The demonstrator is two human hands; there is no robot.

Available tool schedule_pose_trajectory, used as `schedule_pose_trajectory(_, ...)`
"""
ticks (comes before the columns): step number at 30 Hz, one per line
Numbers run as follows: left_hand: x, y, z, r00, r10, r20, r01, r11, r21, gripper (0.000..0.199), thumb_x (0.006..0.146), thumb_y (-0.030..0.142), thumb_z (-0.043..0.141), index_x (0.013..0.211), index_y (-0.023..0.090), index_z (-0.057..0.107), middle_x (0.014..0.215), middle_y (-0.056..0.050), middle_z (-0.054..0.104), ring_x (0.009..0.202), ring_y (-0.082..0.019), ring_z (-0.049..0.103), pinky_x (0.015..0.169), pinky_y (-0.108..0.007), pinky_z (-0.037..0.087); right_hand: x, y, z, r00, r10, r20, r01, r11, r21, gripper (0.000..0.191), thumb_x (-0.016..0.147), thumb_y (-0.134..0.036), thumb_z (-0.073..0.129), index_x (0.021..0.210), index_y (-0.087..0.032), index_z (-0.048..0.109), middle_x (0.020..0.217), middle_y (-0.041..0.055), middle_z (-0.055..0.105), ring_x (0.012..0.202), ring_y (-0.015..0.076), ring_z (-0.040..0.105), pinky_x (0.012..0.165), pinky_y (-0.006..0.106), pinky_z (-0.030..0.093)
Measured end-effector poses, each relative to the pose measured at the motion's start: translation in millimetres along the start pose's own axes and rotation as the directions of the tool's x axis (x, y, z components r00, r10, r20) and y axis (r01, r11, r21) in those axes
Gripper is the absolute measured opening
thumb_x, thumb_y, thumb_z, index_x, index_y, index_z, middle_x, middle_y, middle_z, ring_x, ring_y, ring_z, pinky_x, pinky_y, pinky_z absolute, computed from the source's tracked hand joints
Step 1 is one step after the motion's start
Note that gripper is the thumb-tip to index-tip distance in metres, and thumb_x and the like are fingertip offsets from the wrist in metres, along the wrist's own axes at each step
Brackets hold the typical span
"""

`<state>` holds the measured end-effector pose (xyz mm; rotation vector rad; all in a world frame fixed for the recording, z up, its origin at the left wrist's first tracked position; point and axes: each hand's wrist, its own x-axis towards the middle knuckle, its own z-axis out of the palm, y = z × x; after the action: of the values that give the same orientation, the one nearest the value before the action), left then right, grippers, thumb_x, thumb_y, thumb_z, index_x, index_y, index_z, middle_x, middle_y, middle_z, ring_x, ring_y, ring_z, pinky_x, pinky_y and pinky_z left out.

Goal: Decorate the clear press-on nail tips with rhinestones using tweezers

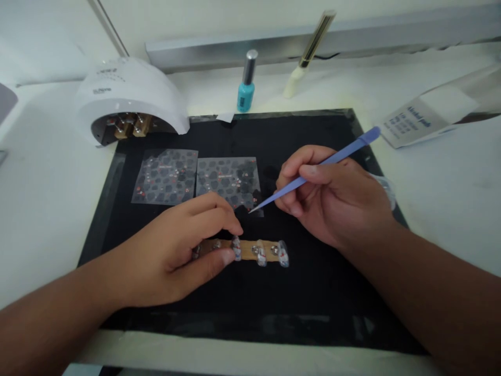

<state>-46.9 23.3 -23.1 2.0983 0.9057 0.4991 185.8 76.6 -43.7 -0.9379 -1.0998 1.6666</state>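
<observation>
My right hand (336,193) grips a pair of purple tweezers (336,156). Their fine tip points down and left, over the lower edge of a patterned sticker sheet (219,169). A wooden strip (248,250) lies on the black mat, bearing several decorated false nails across it. Thumb and index finger of my left hand (176,245) close around one false nail (236,248) near the strip's middle. To the right on the strip are another nail (261,254) and an end nail (284,254). My left hand partly hides the strip's left end.
A second sticker sheet (166,175) lies on the black mat (313,308). At the back left, a white nail lamp (133,83) holds small wooden blocks inside. Behind the mat stand a teal polish bottle (246,94) and a cream bottle (294,81). An alcohol pads box (410,122) sits right.
</observation>
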Motion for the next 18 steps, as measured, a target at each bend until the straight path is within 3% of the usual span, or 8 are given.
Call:
schedule_pose_trajectory(6,1.3,-0.8,1.6,0.999,-0.035,0.029,0.035,0.999,-0.001,0.011,0.096,0.018,0.052,0.104,0.019,0.060,0.110,-0.003,0.059,0.094,-0.014,0.060,0.080,-0.026,0.050,2.9,3.3,-1.0,1.000,-0.019,0.019,0.018,0.998,0.052,0.007,0.073,-0.018,0.064,0.068,-0.020,0.068,0.052,-0.0002,0.060,0.040,0.0107,0.052,0.039,0.025,0.036)
schedule_pose_trajectory(18,3.6,-6.6,1.6,0.998,-0.018,0.057,0.019,1.000,-0.018,0.018,0.098,0.013,0.046,0.109,0.020,0.059,0.111,-0.003,0.060,0.104,-0.013,0.057,0.090,-0.025,0.048,5.1,4.4,-1.2,0.999,-0.037,0.015,0.036,0.994,0.105,0.012,0.079,-0.017,0.059,0.069,-0.020,0.066,0.051,0.0002,0.059,0.039,0.0116,0.049,0.040,0.028,0.036)
